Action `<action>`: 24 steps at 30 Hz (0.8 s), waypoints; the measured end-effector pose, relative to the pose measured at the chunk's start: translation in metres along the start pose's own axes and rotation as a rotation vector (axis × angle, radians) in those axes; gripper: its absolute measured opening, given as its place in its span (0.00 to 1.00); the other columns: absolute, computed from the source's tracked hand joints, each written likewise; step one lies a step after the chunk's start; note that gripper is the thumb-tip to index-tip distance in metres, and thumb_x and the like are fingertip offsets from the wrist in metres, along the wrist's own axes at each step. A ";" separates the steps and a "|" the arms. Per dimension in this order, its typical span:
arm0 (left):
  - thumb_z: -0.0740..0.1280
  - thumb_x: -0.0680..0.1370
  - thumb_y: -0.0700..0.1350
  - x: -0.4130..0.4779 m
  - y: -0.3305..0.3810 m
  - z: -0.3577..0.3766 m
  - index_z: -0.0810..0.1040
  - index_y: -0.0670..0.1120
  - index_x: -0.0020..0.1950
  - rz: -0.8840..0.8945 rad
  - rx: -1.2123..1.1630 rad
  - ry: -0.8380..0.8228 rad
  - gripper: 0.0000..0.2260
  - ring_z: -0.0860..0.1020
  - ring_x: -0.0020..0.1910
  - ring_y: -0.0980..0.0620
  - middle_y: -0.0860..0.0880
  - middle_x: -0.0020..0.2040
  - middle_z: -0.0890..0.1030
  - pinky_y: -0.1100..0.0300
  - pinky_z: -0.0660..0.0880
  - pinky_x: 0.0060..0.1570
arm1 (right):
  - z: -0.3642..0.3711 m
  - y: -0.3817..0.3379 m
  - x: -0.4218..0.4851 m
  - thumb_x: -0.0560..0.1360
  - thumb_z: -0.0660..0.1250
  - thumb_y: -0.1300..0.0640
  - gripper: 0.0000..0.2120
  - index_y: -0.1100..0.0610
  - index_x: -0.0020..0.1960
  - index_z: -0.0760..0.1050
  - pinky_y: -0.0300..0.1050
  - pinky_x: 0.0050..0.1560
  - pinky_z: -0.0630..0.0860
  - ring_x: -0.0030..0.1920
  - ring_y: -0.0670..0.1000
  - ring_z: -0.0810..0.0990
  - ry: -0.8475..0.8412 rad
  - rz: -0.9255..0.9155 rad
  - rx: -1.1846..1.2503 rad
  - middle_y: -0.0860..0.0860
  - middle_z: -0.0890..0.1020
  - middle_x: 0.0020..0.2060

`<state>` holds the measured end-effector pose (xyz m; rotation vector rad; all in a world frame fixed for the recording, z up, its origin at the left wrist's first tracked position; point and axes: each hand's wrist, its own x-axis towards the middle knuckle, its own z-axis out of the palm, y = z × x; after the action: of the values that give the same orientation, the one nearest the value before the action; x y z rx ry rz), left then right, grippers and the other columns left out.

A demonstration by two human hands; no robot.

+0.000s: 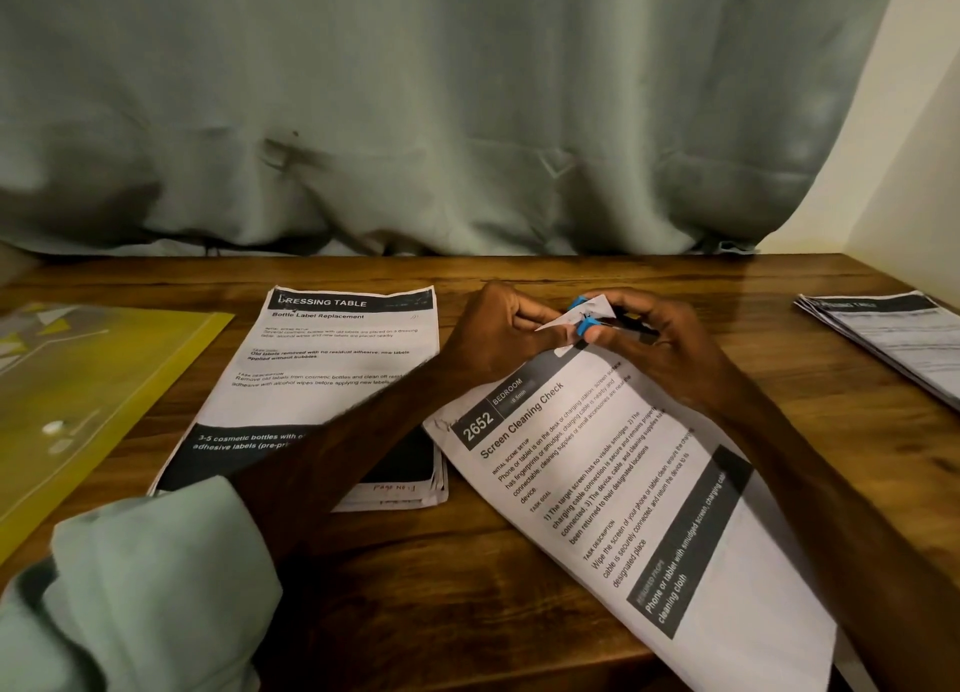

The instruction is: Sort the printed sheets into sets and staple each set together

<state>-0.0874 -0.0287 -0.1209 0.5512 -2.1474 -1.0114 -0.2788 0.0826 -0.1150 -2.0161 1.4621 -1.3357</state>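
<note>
A set of printed sheets headed "Screen Cleaning Check" lies tilted across the table's right half. Its top corner is lifted between both hands. My left hand pinches that corner from the left. My right hand is closed around a small blue stapler whose jaws sit over the paper corner. A second pile headed "Dressing Table" rests flat to the left, partly under my left forearm. A third stack of sheets lies at the far right edge.
A yellow plastic folder lies at the left on the wooden table. A grey-green curtain hangs behind the table's far edge. A pale wall closes off the right side.
</note>
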 end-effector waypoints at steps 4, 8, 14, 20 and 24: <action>0.75 0.78 0.44 0.000 -0.001 0.000 0.87 0.40 0.56 -0.013 -0.013 -0.011 0.10 0.86 0.38 0.50 0.49 0.44 0.88 0.62 0.81 0.36 | 0.000 0.003 0.000 0.77 0.70 0.54 0.13 0.50 0.61 0.80 0.48 0.61 0.81 0.57 0.51 0.84 0.019 -0.014 0.036 0.49 0.86 0.56; 0.74 0.78 0.44 0.000 0.002 -0.002 0.86 0.40 0.56 -0.002 0.014 -0.035 0.10 0.86 0.38 0.51 0.46 0.46 0.88 0.62 0.81 0.37 | 0.001 0.008 0.001 0.77 0.70 0.56 0.15 0.58 0.62 0.80 0.49 0.61 0.81 0.57 0.54 0.84 0.030 -0.007 0.056 0.53 0.86 0.55; 0.73 0.79 0.44 0.000 0.002 -0.002 0.86 0.40 0.57 -0.027 0.012 -0.046 0.10 0.86 0.39 0.50 0.45 0.47 0.88 0.64 0.81 0.37 | 0.002 0.004 0.000 0.76 0.69 0.54 0.13 0.51 0.60 0.80 0.39 0.56 0.80 0.55 0.47 0.84 0.034 -0.002 0.051 0.43 0.86 0.53; 0.74 0.78 0.44 0.000 0.000 0.000 0.86 0.41 0.56 -0.019 0.018 -0.038 0.10 0.86 0.36 0.55 0.47 0.46 0.88 0.64 0.80 0.36 | 0.003 0.003 0.000 0.75 0.69 0.54 0.13 0.51 0.59 0.80 0.36 0.55 0.79 0.54 0.44 0.84 0.051 -0.013 0.030 0.38 0.85 0.52; 0.74 0.78 0.44 0.001 0.000 0.001 0.86 0.41 0.57 -0.026 0.011 -0.029 0.10 0.86 0.37 0.53 0.46 0.46 0.88 0.63 0.81 0.37 | 0.004 0.001 0.000 0.75 0.69 0.54 0.12 0.48 0.58 0.79 0.35 0.54 0.79 0.55 0.43 0.84 0.048 -0.016 0.018 0.35 0.85 0.52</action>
<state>-0.0885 -0.0286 -0.1213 0.5742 -2.1783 -1.0279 -0.2761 0.0812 -0.1183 -2.0018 1.4522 -1.4080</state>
